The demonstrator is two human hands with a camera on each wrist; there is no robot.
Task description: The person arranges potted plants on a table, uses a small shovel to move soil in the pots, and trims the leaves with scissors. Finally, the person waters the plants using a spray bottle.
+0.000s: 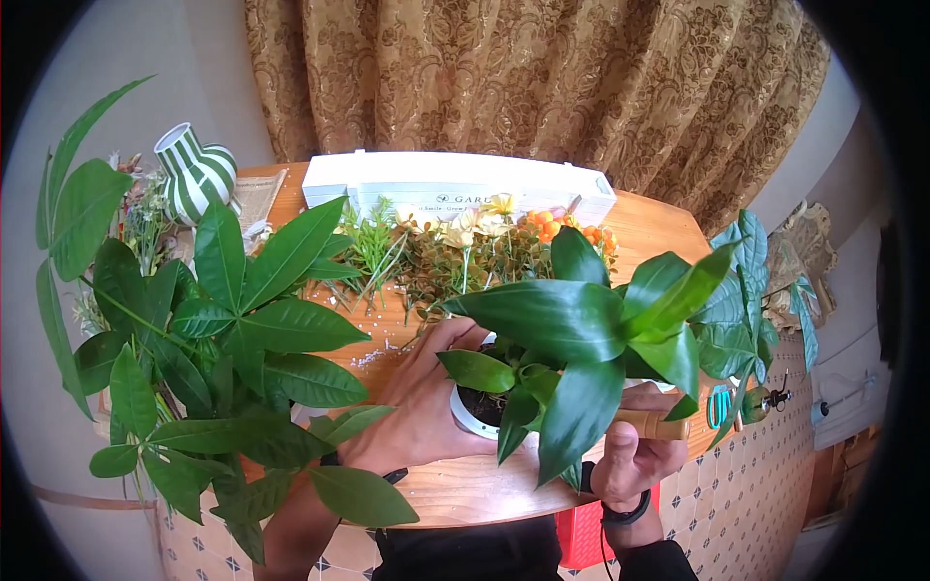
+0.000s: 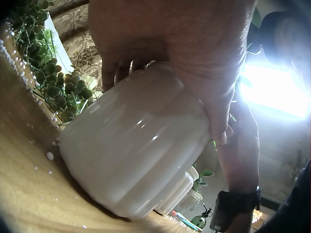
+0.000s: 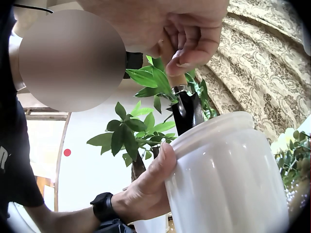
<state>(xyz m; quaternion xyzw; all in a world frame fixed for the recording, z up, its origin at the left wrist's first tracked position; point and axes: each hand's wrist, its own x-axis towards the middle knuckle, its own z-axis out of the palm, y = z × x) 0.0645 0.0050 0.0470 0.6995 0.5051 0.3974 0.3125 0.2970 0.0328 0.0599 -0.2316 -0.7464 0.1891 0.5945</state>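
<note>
Beside broad green leaves (image 1: 305,330) nearest at left, saw a glossy white, faintly ribbed pot (image 3: 228,179) with dark soil inside, its left side within the curved grip of the left hand (image 1: 417,421). Farther right, saw the right hand (image 1: 635,467) curled round a wooden-handled trowel (image 3: 187,114), dark blade below the fingers at the pot's mouth.

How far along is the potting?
Looks done: the plant stands in the white pot, over dark soil. In hand: the left hand steadies the pot while the right hand holds the trowel, its blade at the rim. Probably left: finishing the soil, though leaves partly hide it, and clearing white granules off the table.
</note>
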